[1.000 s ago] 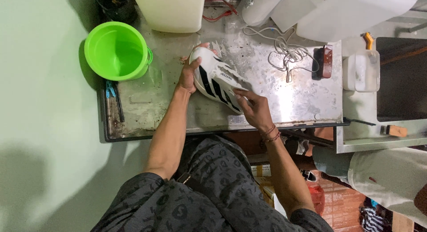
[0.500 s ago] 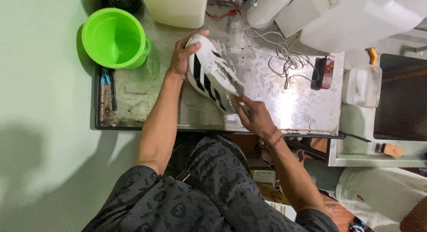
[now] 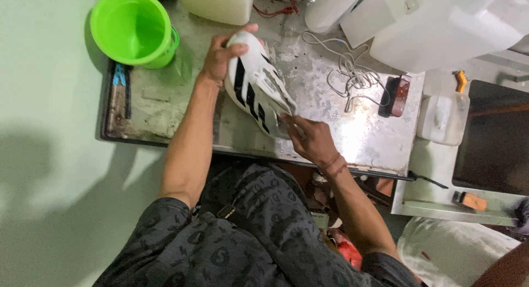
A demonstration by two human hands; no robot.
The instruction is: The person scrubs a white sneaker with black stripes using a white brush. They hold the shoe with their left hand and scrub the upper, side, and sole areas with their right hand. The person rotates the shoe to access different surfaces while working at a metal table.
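our left hand [image 3: 220,58] gripped the white black-striped sneaker [image 3: 254,88] on the wet steel counter [image 3: 160,108]; right hand's [image 3: 308,138] fingers pinched its heel, cleaning seemingly midway.

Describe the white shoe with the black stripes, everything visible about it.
The shoe is a white sneaker with black diagonal side stripes, lying tilted on the worn metal tabletop. The left hand grips its far end; the right hand presses against the near end. Its tongue looks loose and raised. Material looks synthetic.
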